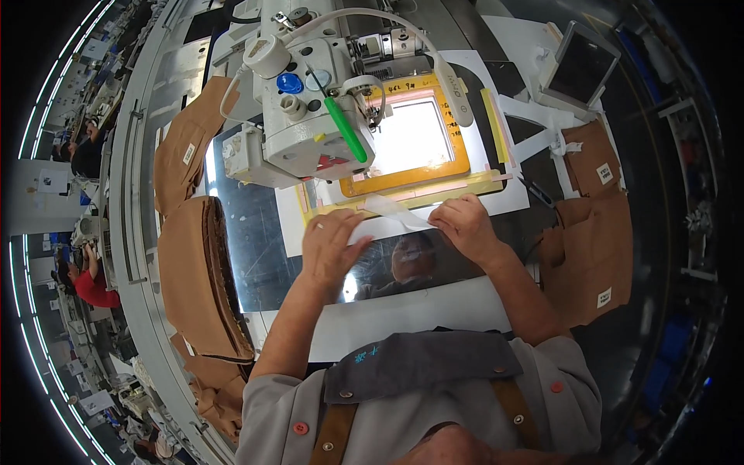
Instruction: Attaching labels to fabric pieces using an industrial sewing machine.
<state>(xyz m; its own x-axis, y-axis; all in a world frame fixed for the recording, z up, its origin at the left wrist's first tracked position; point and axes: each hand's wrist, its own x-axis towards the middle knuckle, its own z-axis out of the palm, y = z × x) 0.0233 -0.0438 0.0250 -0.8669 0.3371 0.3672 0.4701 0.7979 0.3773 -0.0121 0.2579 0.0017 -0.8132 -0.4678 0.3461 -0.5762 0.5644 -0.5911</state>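
A thin, whitish, see-through strip (397, 211) lies slantwise in front of the sewing machine (306, 116), near the front edge of an orange frame (403, 179). My right hand (467, 226) is closed in a pinch on the strip's right end. My left hand (332, 239) rests at the front left of the white sheet (504, 195), beside the strip. Its fingers are stretched forward and its thumb is apart; what lies under the palm is hidden. The frame surrounds a brightly lit white opening, with yellow and pink bands along its front.
Brown fabric pieces are stacked at left (190, 275), with more brown pieces (589, 256) at right. A green-handled tool (345, 128) leans on the machine head. A dark cutter (537, 191) lies right of the sheet. A small screen (580, 66) stands at the back right.
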